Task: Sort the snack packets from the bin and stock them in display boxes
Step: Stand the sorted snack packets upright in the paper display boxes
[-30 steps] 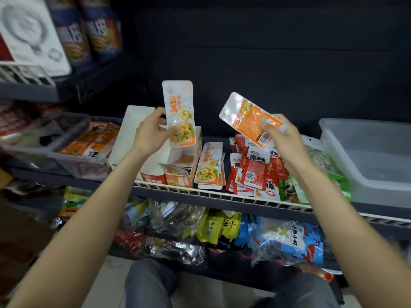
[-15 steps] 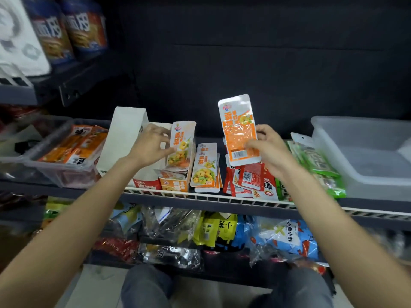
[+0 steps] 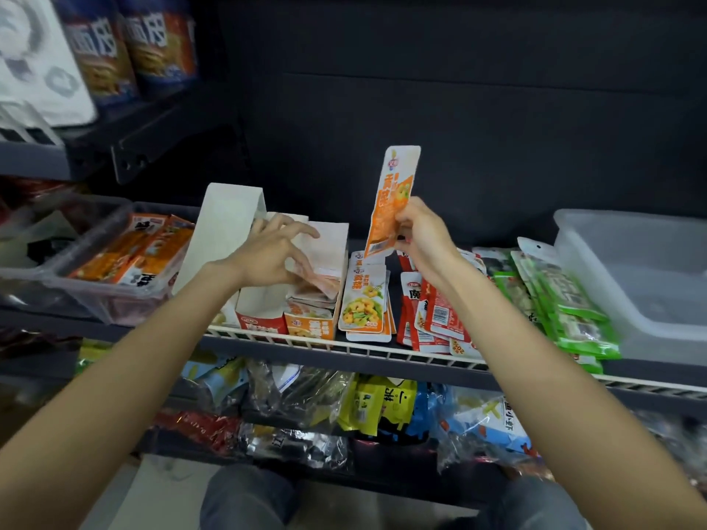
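Above the wire shelf (image 3: 367, 351), the right hand (image 3: 424, 242) pinches an orange packet (image 3: 392, 200) by its lower edge and holds it upright, clear of the loose packets below. The left hand (image 3: 267, 254) reaches into the display box (image 3: 306, 292), fingers spread and slightly bent over the packets stacked inside; I cannot tell whether it grips one. The box's white lid flap (image 3: 225, 231) stands open at its left. Just right of the box lies a pile of shrimp packets (image 3: 365, 300), then red packets (image 3: 432, 311), then green packets (image 3: 562, 304). At the far right sits a clear bin (image 3: 642, 285). At the left, a clear tray (image 3: 76, 277) holds orange packs (image 3: 141, 254). On the lower shelf lie mixed bags (image 3: 382, 407). Blue bags (image 3: 126, 44) stand on the upper left shelf.
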